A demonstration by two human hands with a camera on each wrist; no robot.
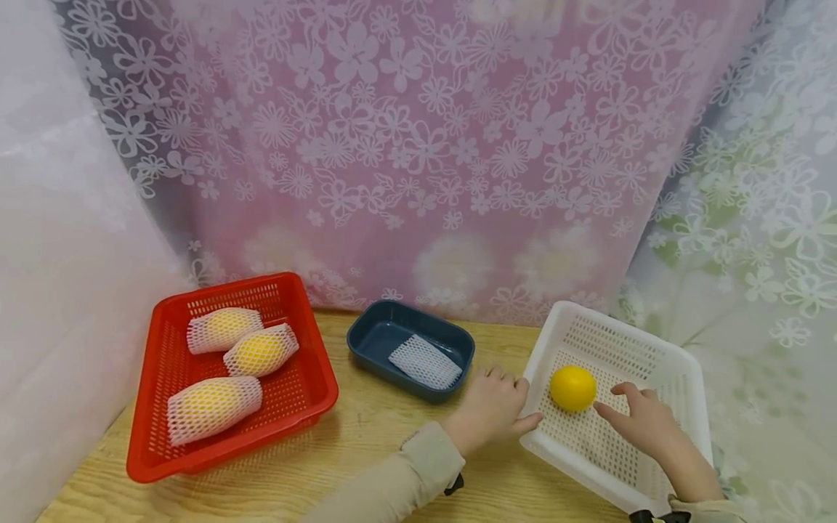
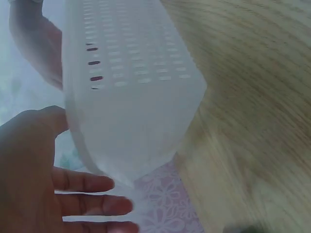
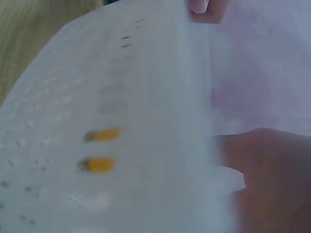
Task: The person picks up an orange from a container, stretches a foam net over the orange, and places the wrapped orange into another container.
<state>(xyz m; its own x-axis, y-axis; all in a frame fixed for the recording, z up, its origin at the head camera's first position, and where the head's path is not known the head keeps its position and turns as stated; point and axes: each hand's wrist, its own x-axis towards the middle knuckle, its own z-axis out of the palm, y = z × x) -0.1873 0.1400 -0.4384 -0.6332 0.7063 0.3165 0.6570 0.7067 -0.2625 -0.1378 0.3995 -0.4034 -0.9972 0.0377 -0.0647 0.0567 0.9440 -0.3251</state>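
A bare yellow fruit (image 1: 572, 388), round and smooth, lies in the white slotted basket (image 1: 673, 347) at the right. My right hand (image 1: 644, 423) reaches over that basket, thumb tip right at the fruit's side and index finger spread from it. At the basket's left rim is my left hand (image 1: 495, 407). Its thumb meets the rim in the left wrist view, where the straight fingers (image 2: 97, 205) extend beside the basket's outer corner. Through the slots in the right wrist view, bits of yellow show behind the basket wall (image 3: 160, 121).
A dark blue tray (image 1: 374, 341) holds a flat white foam net sleeve (image 1: 426, 362). To the left, a red basket (image 1: 314, 381) contains three yellow fruits in foam nets (image 1: 214, 408). Behind the wooden table (image 1: 366, 443) hangs a pink flowered curtain (image 1: 418, 145).
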